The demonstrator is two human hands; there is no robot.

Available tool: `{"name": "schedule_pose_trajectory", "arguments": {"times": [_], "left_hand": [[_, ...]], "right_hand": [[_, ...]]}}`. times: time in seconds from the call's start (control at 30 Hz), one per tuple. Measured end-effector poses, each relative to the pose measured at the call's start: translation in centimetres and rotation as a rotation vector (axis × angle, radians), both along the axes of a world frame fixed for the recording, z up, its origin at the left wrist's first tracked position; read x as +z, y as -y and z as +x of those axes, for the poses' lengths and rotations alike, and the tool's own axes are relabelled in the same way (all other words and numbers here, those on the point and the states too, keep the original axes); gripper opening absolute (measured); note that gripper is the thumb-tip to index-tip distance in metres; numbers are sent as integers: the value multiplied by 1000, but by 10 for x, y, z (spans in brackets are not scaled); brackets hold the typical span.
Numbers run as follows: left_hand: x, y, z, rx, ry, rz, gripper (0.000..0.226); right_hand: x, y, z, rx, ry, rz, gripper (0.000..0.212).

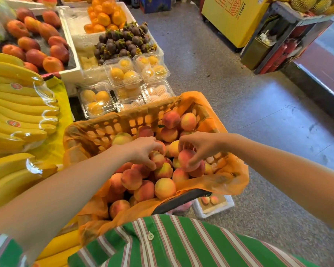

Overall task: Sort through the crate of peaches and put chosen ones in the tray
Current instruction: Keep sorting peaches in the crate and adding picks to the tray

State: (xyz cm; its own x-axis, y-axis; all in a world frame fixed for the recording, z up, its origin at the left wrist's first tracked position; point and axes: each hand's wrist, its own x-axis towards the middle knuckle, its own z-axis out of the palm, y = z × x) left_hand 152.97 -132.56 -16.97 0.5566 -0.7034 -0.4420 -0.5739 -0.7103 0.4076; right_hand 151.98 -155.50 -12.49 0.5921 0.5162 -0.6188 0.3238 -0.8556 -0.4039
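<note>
A crate [108,130] lined with orange plastic stands in front of me, piled with several red-and-yellow peaches [165,187]. My left hand [143,149] reaches into the pile and its curled fingers grip a peach [158,158] near the middle. My right hand [199,146] comes in from the right and pinches a reddish peach [186,158] from above, lifted slightly over the others. A white foam tray [214,207] with two small peaches in it sits on the floor below the crate's right corner, partly hidden by the crate.
Bagged bananas [17,116] lie to the left on a yellow cloth. Clear boxes of yellow fruit [123,74], mangosteens [123,43], oranges [104,16] and red fruit [37,39] fill the stand behind. A yellow cabinet [233,18] and a durian stand stand across the speckled floor.
</note>
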Motion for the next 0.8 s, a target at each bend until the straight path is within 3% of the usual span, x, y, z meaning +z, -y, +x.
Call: {"name": "schedule_pose_trajectory", "arguments": {"times": [0.23, 0.37, 0.5, 0.57, 0.67, 0.8], "left_hand": [[-1, -8, -2, 51, -1, -32, 54], [-1, -7, 2, 78, 9, -72, 41], [0, 1, 15, 241, 122, -215, 36], [0, 9, 23, 321, 172, -266, 40], [-1, 24, 34, 362, 181, -268, 55], [-7, 41, 43, 364, 191, -209, 71]], "right_hand": [[-40, -21, -9, -20, 124, 152, 54], [-34, -12, -3, -78, 142, 231, 38], [-25, 10, 20, -278, 388, 310, 41], [-23, 16, 31, -339, 468, 237, 53], [-27, 14, 41, -322, 434, 39, 71], [-36, 4, 46, -303, 436, -97, 79]]}}
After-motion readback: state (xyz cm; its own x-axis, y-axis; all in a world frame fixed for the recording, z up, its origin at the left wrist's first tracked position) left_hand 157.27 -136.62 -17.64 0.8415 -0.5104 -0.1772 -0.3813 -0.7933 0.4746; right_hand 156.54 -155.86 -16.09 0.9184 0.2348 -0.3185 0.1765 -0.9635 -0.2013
